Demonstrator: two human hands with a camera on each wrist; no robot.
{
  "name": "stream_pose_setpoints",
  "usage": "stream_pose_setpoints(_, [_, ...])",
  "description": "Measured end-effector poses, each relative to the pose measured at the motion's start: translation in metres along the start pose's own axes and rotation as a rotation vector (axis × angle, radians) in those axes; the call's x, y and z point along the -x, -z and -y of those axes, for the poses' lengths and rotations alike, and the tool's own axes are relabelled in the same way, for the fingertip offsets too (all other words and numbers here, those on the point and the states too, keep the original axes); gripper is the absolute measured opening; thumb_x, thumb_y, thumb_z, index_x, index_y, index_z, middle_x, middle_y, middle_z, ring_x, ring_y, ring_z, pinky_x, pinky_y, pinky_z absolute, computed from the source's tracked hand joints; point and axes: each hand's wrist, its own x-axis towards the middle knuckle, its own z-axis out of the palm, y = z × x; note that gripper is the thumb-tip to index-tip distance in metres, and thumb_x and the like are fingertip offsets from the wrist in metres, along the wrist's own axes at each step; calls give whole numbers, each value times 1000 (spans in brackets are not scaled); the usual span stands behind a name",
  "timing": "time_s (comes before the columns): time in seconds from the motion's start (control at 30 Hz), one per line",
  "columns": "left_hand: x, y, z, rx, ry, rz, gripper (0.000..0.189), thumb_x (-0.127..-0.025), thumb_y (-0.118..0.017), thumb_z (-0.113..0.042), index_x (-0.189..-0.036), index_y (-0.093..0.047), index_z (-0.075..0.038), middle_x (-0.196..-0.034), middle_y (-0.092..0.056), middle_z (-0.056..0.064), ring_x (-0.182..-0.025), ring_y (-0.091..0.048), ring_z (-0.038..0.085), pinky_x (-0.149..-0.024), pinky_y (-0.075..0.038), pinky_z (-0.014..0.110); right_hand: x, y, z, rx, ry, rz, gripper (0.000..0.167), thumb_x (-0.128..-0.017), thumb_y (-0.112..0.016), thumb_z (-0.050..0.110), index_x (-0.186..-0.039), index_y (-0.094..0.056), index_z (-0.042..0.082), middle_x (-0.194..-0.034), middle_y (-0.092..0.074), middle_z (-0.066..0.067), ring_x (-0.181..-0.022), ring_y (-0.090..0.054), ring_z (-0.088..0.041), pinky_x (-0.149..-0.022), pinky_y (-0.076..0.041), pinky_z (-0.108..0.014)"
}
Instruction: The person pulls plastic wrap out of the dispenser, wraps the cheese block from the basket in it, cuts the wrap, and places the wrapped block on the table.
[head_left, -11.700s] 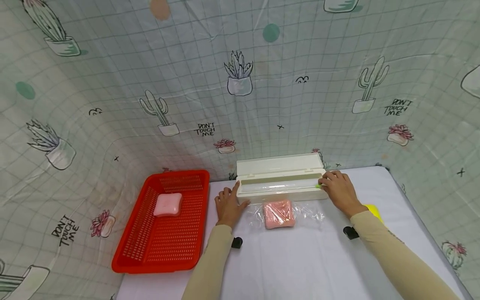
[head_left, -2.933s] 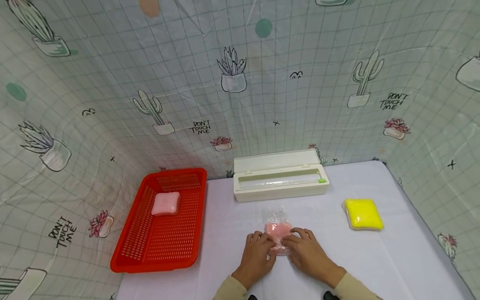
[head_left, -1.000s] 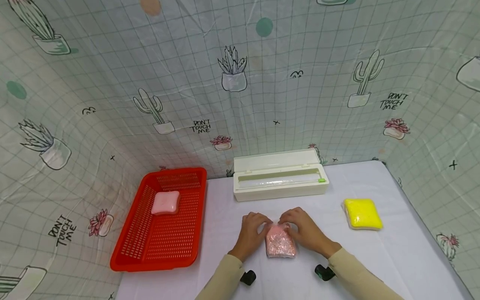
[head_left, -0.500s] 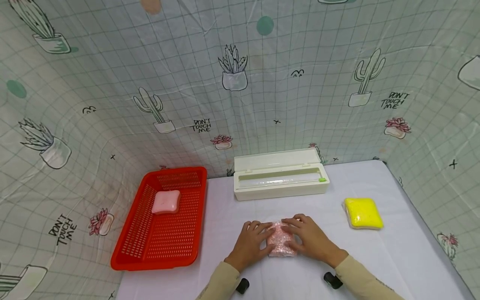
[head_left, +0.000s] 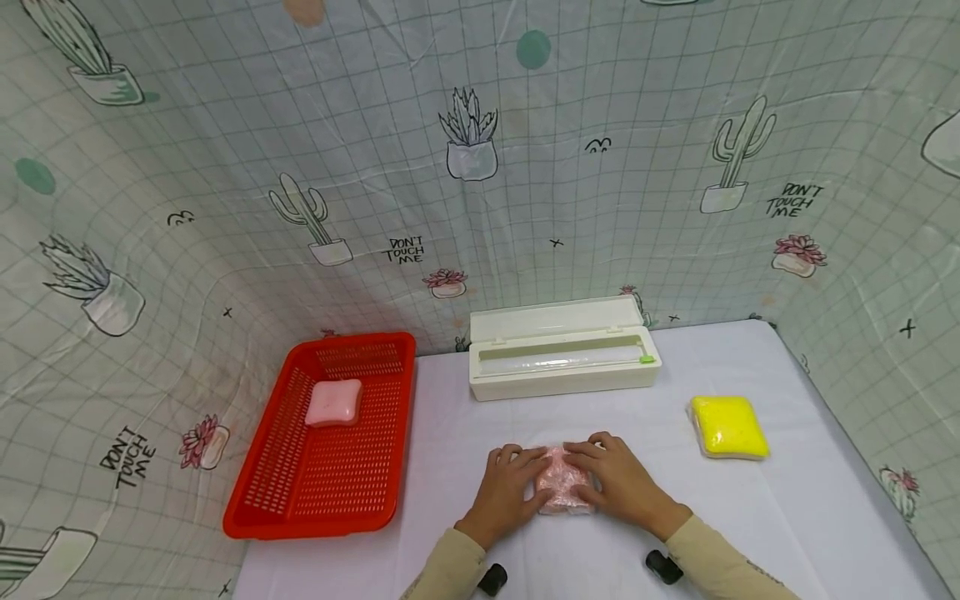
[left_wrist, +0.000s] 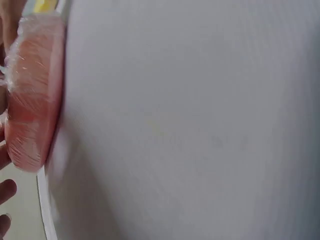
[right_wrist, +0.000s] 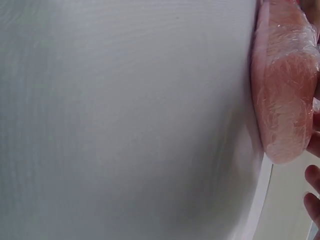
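Nearest, on the white tablecloth (head_left: 577, 562), the left hand (head_left: 504, 488) and right hand (head_left: 626, 483) grasp a film-wrapped pink block (head_left: 562, 487) from either side, fingers bent over its top, thumbs at its nearer sides. Beyond, to the right, lies a yellow block (head_left: 729, 427); to the left, a red basket (head_left: 337, 483) holds a pink block without visible film (head_left: 333, 402). Farther back, an open white box (head_left: 566, 386) contains a clear roll (head_left: 558, 360), before the cactus-print curtain (head_left: 525, 192).

1. the left hand (head_left: 504, 492) and right hand (head_left: 618, 483) cover bits of the pink block (head_left: 564, 483).
2. right of the pink block, the sleeve (head_left: 716, 552) gets cut off below, its marks (head_left: 763, 572) too tiny to read.
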Motion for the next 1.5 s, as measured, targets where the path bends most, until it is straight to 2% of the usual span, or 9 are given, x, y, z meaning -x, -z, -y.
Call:
stream_pose_setpoints(0.17, [1,-2,-3,99,58,-35,41,-93,-79,-31,-131,-76,-15,-140,-70,-5,-113,-57,15,-98,-41,42,-1,3,3,-13,-26,21,48,-76,-93,24,-120,-78,8,-129,-74,-4,-113,-58,-26,-93,-49,-50])
stream_pose_setpoints(0.3, [2,-3,-3,88,77,-58,36,-94,-78,-28,-128,-78,-16,-137,-71,-6,-110,-58,15,-96,-42,40,-4,7,6,-25,-42,49,46,-78,-93,23,-119,-79,8,-129,-74,-4,-113,-58,-25,-93,-49,-50])
stream_pose_setpoints(0.5, [2,-8,-5,64,88,-108,34,-88,-85,-27,-121,-80,-18,-132,-74,-7,-109,-59,15,-94,-43,40,-8,7,9,-47,-58,54,37,-80,-90,24,-113,-81,8,-124,-76,-4,-109,-58,-24,-91,-48,-48])
stream_pose_setpoints(0.67, [2,-10,-6,61,88,-119,36,-87,-87,-28,-121,-80,-19,-131,-74,-6,-109,-60,15,-94,-43,39,-11,1,11,-17,-122,45,23,-83,-86,20,-103,-83,9,-115,-79,-4,-106,-60,-25,-92,-48,-49])
stream_pose_setpoints(0.8, [1,-10,-7,66,89,-120,35,-89,-85,-27,-122,-80,-19,-132,-74,-6,-109,-60,16,-94,-43,39,-13,-5,13,-17,-175,30,24,-79,-88,13,-101,-82,8,-106,-79,-4,-106,-59,-26,-93,-49,-50])
stream_pose_setpoints(0.9, [1,-9,-8,65,110,-101,34,-90,-85,-27,-123,-80,-19,-133,-73,-7,-110,-59,16,-94,-43,40,-13,-7,14,-23,-184,11,25,-77,-89,9,-100,-81,8,-102,-78,-3,-107,-59,-27,-93,-49,-51])
stream_pose_setpoints(1.07, [-1,-9,-12,25,145,-45,32,-93,-82,-29,-124,-79,-22,-135,-72,-8,-114,-59,16,-98,-44,41,-11,-9,16,-10,-181,2,23,-76,-89,7,-98,-81,7,-107,-79,-6,-108,-61,-30,-93,-49,-53])
stream_pose_setpoints(1.37, [0,-6,-19,-153,127,39,33,-98,-76,-38,-128,-74,-25,-140,-68,-8,-118,-59,17,-99,-46,40,-6,-13,15,5,-178,-1,23,-80,-86,11,-102,-82,7,-114,-78,-7,-109,-63,-32,-94,-49,-54])
stream_pose_setpoints(1.5, [3,-3,-25,-151,138,50,38,-100,-73,-38,-135,-70,-23,-147,-62,-3,-123,-57,18,-101,-46,40,-5,-10,15,-44,-156,-27,25,-81,-87,11,-105,-79,6,-118,-77,-8,-111,-62,-32,-95,-48,-55])
